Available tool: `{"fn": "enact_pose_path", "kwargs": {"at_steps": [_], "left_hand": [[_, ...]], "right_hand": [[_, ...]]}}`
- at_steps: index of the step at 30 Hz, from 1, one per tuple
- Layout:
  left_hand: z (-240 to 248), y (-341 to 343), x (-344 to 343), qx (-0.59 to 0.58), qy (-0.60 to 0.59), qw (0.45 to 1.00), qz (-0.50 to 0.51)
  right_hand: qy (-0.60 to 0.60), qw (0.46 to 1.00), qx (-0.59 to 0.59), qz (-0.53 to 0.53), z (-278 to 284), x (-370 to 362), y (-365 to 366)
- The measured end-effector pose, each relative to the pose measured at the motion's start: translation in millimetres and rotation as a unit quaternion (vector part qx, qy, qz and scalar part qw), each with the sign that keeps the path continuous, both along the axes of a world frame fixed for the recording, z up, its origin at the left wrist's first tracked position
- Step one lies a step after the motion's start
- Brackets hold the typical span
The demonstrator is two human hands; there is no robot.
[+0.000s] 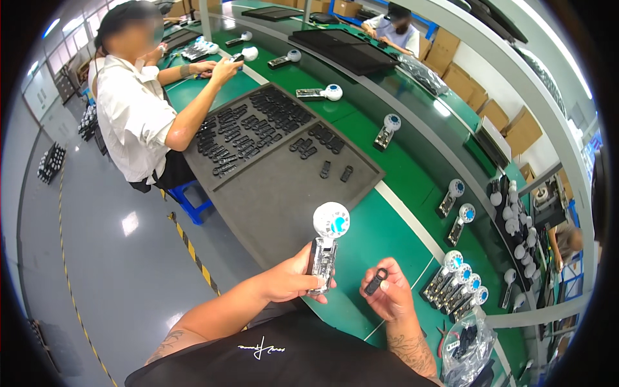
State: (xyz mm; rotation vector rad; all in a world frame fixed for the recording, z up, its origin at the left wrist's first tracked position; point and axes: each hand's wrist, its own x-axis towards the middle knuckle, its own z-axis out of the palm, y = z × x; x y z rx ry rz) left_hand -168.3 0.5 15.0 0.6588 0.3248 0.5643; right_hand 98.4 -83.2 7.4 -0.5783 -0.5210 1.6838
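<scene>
My left hand [291,278] is closed round the handle of a handheld device [324,255], which stands upright with its white ball-shaped head and blue centre at the top. The handle's open face shows inner parts. Between the thumb and fingers of my right hand [396,298] is a small black plastic piece with a ring end [376,282]. The device and the piece are apart. Beyond my hands lies a dark tray [261,206], with similar black pieces [245,132] in rows on its far part and a few more nearer.
Several like devices [453,284] stand together at my right; others are spaced along the green bench [361,126]. A clear plastic bag [469,345] and red-handled pliers [441,340] lie at lower right. One co-worker [132,103] sits at left by a blue stool [192,205]; another [394,31] works across.
</scene>
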Motion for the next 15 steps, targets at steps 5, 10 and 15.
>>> {"fn": "enact_pose_path", "kwargs": {"at_steps": [5,10,15], "left_hand": [[9.3,4.4,19.5,0.125,0.15,0.981,0.007],[9.3,14.5,42.4,0.169,0.176,0.969,0.041],[7.2,6.9,52.5,0.192,0.118,0.973,0.046]], "right_hand": [[-0.014,0.999,0.026,-0.019,16.5,-12.2,15.4],[-0.135,0.987,0.05,-0.075,26.7,-22.2,28.1],[-0.15,0.985,0.038,-0.078,22.3,-16.0,20.3]]}}
